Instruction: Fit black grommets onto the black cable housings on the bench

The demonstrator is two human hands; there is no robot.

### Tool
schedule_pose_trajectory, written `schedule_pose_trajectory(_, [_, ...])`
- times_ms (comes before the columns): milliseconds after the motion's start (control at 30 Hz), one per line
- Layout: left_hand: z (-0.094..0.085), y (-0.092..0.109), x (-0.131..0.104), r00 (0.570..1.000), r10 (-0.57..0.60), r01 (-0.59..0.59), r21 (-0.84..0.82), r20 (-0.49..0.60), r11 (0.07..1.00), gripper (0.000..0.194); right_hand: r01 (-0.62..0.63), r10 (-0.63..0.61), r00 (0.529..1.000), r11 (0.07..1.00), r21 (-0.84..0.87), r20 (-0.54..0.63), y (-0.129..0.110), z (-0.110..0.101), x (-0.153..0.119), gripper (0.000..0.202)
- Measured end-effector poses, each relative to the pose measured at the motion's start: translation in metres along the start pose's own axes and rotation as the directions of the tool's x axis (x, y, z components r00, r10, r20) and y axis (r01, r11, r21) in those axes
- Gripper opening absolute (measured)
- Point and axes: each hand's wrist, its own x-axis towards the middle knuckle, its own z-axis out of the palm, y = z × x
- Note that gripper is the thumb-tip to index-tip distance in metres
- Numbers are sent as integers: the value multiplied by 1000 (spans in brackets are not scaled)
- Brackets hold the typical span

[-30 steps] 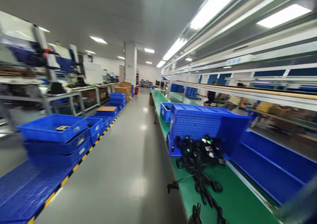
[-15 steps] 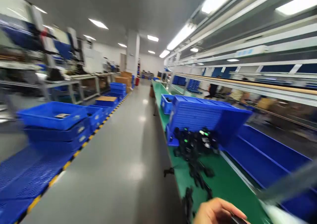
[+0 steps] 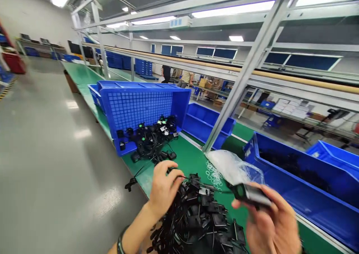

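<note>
My right hand [image 3: 273, 222] is closed around a black power adapter [image 3: 254, 195], lifted above the bench and slightly blurred. A cable runs from the adapter's left end toward my left hand [image 3: 164, 188], whose thumb and fingers pinch the thin black cable [image 3: 182, 177]. Below both hands lies a large heap of black adapters with tangled cords [image 3: 196, 220]. A second pile of adapters [image 3: 153, 138] spills out of a blue crate [image 3: 140, 108] tipped on its side. One connector [image 3: 130, 183] dangles over the bench's left edge.
White rings [image 3: 214, 177] lie beside a clear plastic bag [image 3: 224, 164] on the green bench [image 3: 182, 153]. Blue bins [image 3: 291, 183] line the right side. A slanted metal post [image 3: 244, 78] rises from the bench. An aisle [image 3: 70, 164] runs along the left; people stand far behind.
My view has swung right and down toward the bench. Both hands now show, with the adapter and its cable between them; before, only one hand was partly visible at the bottom edge.
</note>
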Motion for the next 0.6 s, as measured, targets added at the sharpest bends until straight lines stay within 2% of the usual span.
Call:
schedule_pose_trajectory(33, [-10, -5, 7, 999, -8, 9, -17, 33, 1000, 21, -123, 124, 992, 991, 60, -16, 9, 9, 11, 38])
schedule_pose_trajectory(100, [-33, -12, 14, 971, -41, 59, -68, 237, 996, 25, -328, 320, 941, 942, 68, 107, 33, 30, 29, 35])
schedule_pose_trajectory(133, [-44, -15, 15, 922, -56, 94, -81, 384, 992, 26, -371, 360, 909, 928, 15, 210, 45, 40, 35, 38])
schedule_pose_trajectory(200, [-61, -20, 13, 762, -68, 156, -80, 644, 985, 24, -360, 364, 846, 929, -84, 390, 68, 61, 37, 40])
schedule_pose_trajectory(233, [-65, -22, 12, 680, -58, 168, -78, 731, 983, 22, -340, 352, 820, 934, -110, 452, 77, 69, 35, 39])
schedule_pose_trajectory(267, [-66, -27, 12, 619, -44, 167, -77, 784, 983, 22, -322, 340, 801, 939, -123, 493, 84, 76, 31, 37])
schedule_pose_trajectory(300, [-63, -32, 13, 591, -34, 155, -72, 806, 985, 22, -307, 329, 790, 943, -131, 517, 89, 82, 27, 36])
schedule_pose_trajectory(333, [-57, -39, 16, 597, -33, 131, -57, 802, 990, 24, -290, 322, 783, 946, -145, 533, 92, 85, 23, 36])
schedule_pose_trajectory(400, [-39, -59, 30, 666, -62, 43, 45, 743, 998, 29, -255, 314, 784, 950, -182, 536, 92, 85, 16, 31])
schedule_pose_trajectory(467, [-14, -80, 49, 728, -112, -60, 226, 676, 972, 38, -226, 310, 793, 949, -218, 525, 88, 76, 12, 29])
schedule_pose_trajectory(533, [13, -99, 69, 736, -145, -144, 362, 662, 921, 51, -203, 312, 793, 945, -255, 524, 79, 61, 9, 29])
schedule_pose_trajectory(600, [38, -113, 83, 709, -156, -186, 396, 687, 899, 59, -187, 331, 787, 932, -311, 520, 71, 44, 5, 25])
